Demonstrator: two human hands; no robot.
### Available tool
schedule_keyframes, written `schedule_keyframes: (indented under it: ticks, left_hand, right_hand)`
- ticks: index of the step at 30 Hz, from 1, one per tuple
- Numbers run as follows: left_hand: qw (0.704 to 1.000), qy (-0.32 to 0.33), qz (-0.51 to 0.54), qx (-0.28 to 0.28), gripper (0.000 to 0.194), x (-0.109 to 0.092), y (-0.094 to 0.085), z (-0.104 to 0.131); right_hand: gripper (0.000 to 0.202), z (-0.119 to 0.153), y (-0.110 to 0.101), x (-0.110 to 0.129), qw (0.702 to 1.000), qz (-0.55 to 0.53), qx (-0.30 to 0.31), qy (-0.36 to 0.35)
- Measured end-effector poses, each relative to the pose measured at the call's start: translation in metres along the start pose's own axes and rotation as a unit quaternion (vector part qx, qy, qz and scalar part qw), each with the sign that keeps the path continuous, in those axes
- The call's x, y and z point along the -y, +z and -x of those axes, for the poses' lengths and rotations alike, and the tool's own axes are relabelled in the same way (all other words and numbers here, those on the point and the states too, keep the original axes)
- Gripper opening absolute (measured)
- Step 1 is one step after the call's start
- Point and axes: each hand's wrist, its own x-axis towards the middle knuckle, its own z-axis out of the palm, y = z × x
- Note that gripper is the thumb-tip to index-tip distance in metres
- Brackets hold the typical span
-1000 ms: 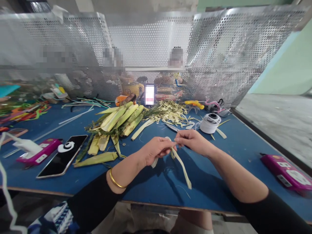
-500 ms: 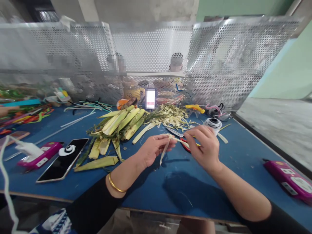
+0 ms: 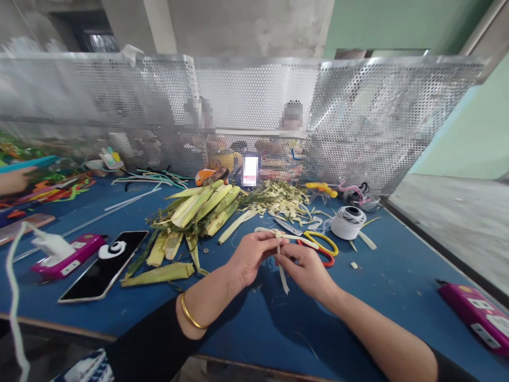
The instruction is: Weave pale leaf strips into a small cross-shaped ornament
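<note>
Pale corn husk strips [image 3: 299,239] cross in a small knot-like centre, with one end pointing right and another hanging down. My left hand [image 3: 248,257] pinches them near that crossing, its fingers closed. Close beside it, my right hand [image 3: 308,269] is closed with thumb and finger on the hanging strip. Scissors [image 3: 334,245] with red and yellow handles lie just behind my right hand, partly hidden by it and the husk. A spool of white thread [image 3: 345,227] stands to their right.
Whole corn husks [image 3: 201,208] are heaped left of centre, with shredded husk [image 3: 280,200] behind. A phone [image 3: 104,268] and a purple power strip [image 3: 68,260] lie left; another power strip [image 3: 475,313] lies right. A perforated metal screen [image 3: 254,90] borders the back. Another person's hand [image 3: 16,181] is far left.
My right hand has moved left and down, from the strip end on the right to the hanging strip beside my left hand. The scissors' handles and thread spool are now less covered.
</note>
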Motion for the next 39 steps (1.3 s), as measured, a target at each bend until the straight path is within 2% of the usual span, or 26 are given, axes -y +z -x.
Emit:
schedule_keyframes:
  ticks: [3, 5, 7, 9, 11, 12, 13, 15, 18, 22, 27, 30, 33, 39]
  left_hand:
    - [1.000, -0.005, 0.001, 0.002, 0.030, 0.000, -0.001, -0.001]
    - [1.000, -0.007, -0.002, 0.004, 0.030, -0.001, -0.001, -0.001]
    - [1.000, -0.003, -0.007, 0.003, 0.029, -0.003, -0.001, -0.001]
    - [1.000, -0.004, -0.015, -0.002, 0.028, -0.005, -0.002, -0.001]
    - [1.000, -0.016, -0.024, -0.004, 0.028, -0.007, -0.002, 0.000]
    - [0.999, -0.024, -0.028, -0.003, 0.029, -0.008, -0.003, 0.000]
    - [0.999, -0.030, -0.028, -0.004, 0.030, -0.009, -0.003, 0.001]
    - [0.999, -0.029, -0.033, -0.013, 0.031, -0.009, -0.003, 0.001]
    - [0.997, 0.006, -0.070, -0.024, 0.034, -0.006, -0.002, 0.001]
    - [0.994, 0.032, -0.101, -0.002, 0.041, -0.002, -0.001, 0.000]
    - [0.991, 0.017, -0.128, -0.019, 0.039, -0.002, 0.000, 0.000]
    - [0.985, 0.031, -0.170, -0.030, 0.034, -0.001, -0.002, -0.001]
    - [0.981, 0.042, -0.185, -0.041, 0.031, 0.002, -0.004, -0.002]
    - [0.982, 0.048, -0.175, -0.057, 0.029, 0.005, -0.005, -0.003]
  right_hand:
    - [0.034, 0.003, -0.003, 0.006, 0.999, 0.007, 0.030, -0.029]
    - [0.033, 0.004, -0.006, 0.008, 0.997, 0.039, 0.027, -0.059]
    - [0.030, 0.005, -0.011, 0.009, 0.989, 0.106, -0.025, -0.099]
    - [0.026, 0.004, -0.019, 0.007, 0.965, 0.195, -0.116, -0.130]
    - [0.024, 0.001, -0.028, 0.003, 0.935, 0.266, -0.192, -0.136]
    - [0.023, -0.001, -0.031, 0.001, 0.929, 0.282, -0.202, -0.132]
    - [0.021, -0.002, -0.034, -0.001, 0.933, 0.282, -0.188, -0.124]
    - [0.019, -0.005, -0.034, -0.002, 0.956, 0.248, -0.124, -0.099]
    - [0.024, -0.004, -0.027, 0.000, 0.986, 0.160, -0.036, -0.035]
    - [0.024, -0.002, -0.015, 0.000, 0.995, 0.088, -0.042, 0.022]
    - [0.034, -0.003, -0.013, -0.003, 0.996, 0.090, -0.012, -0.023]
    - [0.032, -0.001, -0.015, 0.000, 0.980, 0.173, -0.038, -0.086]
    - [0.035, 0.002, -0.016, 0.005, 0.967, 0.220, -0.038, -0.126]
    - [0.034, 0.005, -0.016, 0.009, 0.962, 0.207, -0.021, -0.177]
